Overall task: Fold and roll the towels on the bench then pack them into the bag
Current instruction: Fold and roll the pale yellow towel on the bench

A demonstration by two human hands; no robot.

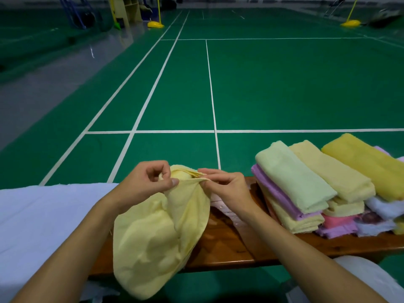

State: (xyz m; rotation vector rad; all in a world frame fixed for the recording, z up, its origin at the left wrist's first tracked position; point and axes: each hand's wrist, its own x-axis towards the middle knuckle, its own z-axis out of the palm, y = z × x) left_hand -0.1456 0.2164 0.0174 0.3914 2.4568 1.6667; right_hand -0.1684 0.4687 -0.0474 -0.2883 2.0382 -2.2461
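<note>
Both hands raised over the table (pixel 229 241), working one pale yellow towel (pixel 153 237). Left hand (pixel 146 182): fingers curled, grip pinching the towel's top edge between thumb and forefinger. Right hand (pixel 227 186): same kind of pinch on the same edge, just beside the left. Neither hand holds anything else.

Towel position: bunched at the top by the hands, the rest hanging down over the near edge of the table, lower end below table level. Long axis runs roughly vertical, top tilted slightly away from the person. Not yet flat, not yet folded (my reading: corners or edges are being matched before the first fold).

Stack of folded towels (pixel 317 189) sits on the table to the right, well apart from the hands. White cloth (pixel 43 215) covers the left side. I cannot pick out a bag with certainty.

Risks from here:
- The two pinches sit close together, so the edge may slip and the towel drop to the floor.
- Mismatched corners would give a skewed fold and a loose roll.
- A wide rightward sweep could topple the stack.
</note>
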